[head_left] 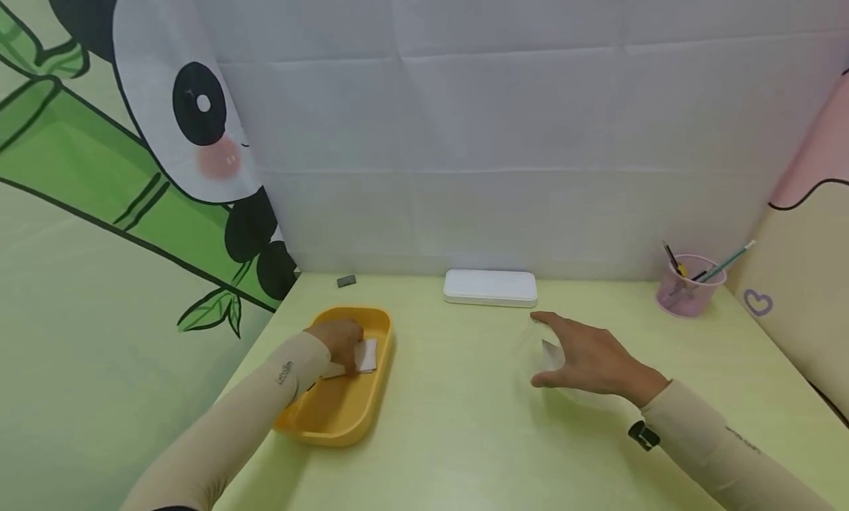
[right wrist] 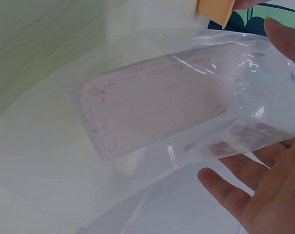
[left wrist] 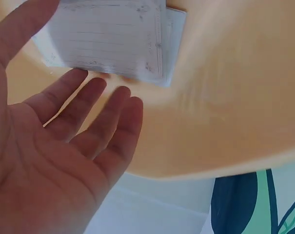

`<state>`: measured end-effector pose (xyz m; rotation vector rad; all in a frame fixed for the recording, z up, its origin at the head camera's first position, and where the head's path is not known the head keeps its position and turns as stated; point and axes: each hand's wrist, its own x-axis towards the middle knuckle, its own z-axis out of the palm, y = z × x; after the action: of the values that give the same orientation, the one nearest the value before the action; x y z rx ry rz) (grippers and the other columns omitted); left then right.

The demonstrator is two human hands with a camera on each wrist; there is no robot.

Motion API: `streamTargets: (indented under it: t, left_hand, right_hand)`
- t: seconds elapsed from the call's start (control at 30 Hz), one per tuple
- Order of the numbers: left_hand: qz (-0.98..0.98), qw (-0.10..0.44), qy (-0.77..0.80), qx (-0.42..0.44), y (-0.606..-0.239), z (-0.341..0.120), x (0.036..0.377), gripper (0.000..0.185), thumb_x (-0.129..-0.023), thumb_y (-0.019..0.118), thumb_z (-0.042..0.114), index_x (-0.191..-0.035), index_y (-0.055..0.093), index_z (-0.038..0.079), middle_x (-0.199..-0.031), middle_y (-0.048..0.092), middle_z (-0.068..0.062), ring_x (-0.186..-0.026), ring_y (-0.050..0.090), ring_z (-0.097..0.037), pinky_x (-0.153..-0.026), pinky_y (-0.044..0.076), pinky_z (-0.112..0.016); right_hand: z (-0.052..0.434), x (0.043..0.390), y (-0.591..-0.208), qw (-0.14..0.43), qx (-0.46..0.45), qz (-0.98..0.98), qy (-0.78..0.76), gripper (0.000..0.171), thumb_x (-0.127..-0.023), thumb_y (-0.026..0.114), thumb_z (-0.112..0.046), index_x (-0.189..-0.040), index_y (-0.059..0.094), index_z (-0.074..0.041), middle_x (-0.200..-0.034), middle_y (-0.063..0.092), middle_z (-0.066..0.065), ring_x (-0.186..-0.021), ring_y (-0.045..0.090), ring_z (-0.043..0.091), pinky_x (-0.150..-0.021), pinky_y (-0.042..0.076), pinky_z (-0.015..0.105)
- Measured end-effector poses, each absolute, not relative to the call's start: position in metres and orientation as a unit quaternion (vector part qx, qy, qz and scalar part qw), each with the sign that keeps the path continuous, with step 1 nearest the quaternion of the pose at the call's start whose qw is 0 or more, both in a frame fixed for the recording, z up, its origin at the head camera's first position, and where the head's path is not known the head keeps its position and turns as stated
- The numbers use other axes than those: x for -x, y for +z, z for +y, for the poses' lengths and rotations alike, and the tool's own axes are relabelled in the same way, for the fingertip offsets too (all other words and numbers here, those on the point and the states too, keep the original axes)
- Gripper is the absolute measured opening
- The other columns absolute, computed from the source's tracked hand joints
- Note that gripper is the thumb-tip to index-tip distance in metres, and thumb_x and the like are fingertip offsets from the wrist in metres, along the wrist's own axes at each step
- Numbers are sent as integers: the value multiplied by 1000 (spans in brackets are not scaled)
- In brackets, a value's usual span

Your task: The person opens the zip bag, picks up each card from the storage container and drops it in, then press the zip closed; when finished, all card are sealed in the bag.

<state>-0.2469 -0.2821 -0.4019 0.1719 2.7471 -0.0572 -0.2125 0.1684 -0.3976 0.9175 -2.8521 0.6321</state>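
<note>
My left hand [head_left: 341, 341] reaches down into a yellow tray [head_left: 332, 433]. Lined note cards [left wrist: 106, 39] with a printed border lie in a small stack on its floor. In the left wrist view the thumb overlaps the corner of the stack, while the loosely bent fingers have their tips just at its lower edge. On the right, a clear plastic bag [right wrist: 152, 168] sits within the curve of my right hand [head_left: 590, 356], thumb on one side and fingers on the other. Through the film shows a pink lined note card [right wrist: 154, 100].
A white flat case [head_left: 489, 287] lies against the back curtain. At the back left is a small grey block [head_left: 346, 281]. A pink cup [head_left: 690, 290] with pens and a pencil stands at the back right. The tray's raised rim surrounds the left hand.
</note>
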Motion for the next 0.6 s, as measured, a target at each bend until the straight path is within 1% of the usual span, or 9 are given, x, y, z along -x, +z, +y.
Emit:
streamTargets:
  t: [0.1, 0.2, 0.37, 0.6]
  left_hand:
    - [980, 191, -1, -50, -397, -284, 245, 62, -73, 90, 33, -125, 64, 11, -112, 62, -1, -97, 56, -21, -93, 46, -44]
    - [981, 186, 15, -58, -389, -285, 244, 66, -74, 88, 32, -130, 62, 10, -118, 63, -3, -102, 56, -22, -96, 45, -48]
    - [981, 170, 10, -91, -379, -288, 245, 66, -75, 85, 34, -131, 62, 5, -117, 61, -7, -98, 54, -22, -96, 46, -45]
    - [983, 158, 22, -95, -373, -291, 240, 69, -77, 84, 37, -134, 61, 6, -122, 58, -7, -103, 53, -22, -101, 44, -46]
  right_hand:
    - [166, 215, -399, 36, -298, -932, 204, 102, -72, 80, -67, -152, 40, -17, -142, 55, 14, -116, 62, 32, -79, 52, 51]
    - [167, 217, -400, 36, -296, -932, 204, 102, -72, 80, -66, -151, 40, -17, -142, 55, 14, -116, 62, 31, -79, 52, 50]
    - [167, 219, -401, 34, -296, -933, 201, 103, -72, 78, -68, -152, 40, -16, -143, 54, 13, -115, 62, 31, -76, 52, 48]
    - [166, 221, -402, 32, -297, -933, 201, 102, -72, 80, -64, -152, 39, -16, -144, 53, 14, -115, 62, 33, -78, 52, 50]
